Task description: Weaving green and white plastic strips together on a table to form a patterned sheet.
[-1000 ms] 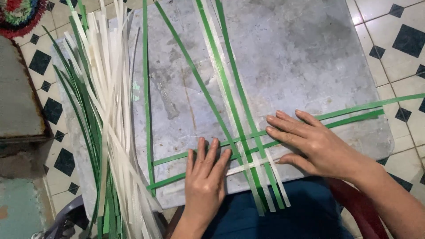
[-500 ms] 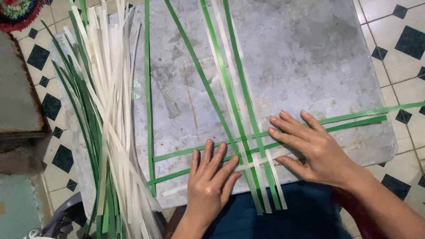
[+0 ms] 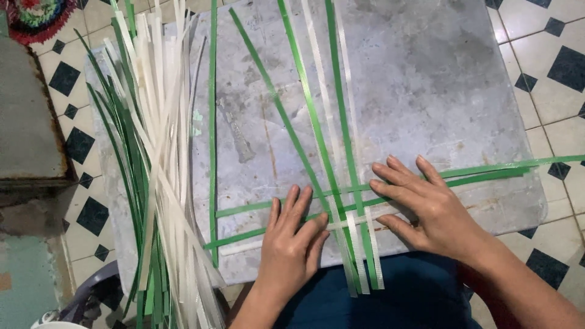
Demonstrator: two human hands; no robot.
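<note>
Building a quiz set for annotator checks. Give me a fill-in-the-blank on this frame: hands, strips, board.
1. Both hands press flat on crossing plastic strips that are green and ____ in colour.
2. The left hand and the right hand lie on strips spread over a grey ____.
3. The loose bundle of spare strips lies on the person's ____ side.
4. The floor has white tiles with dark ____-shaped insets.

Missing words: white; board; left; diamond
</note>
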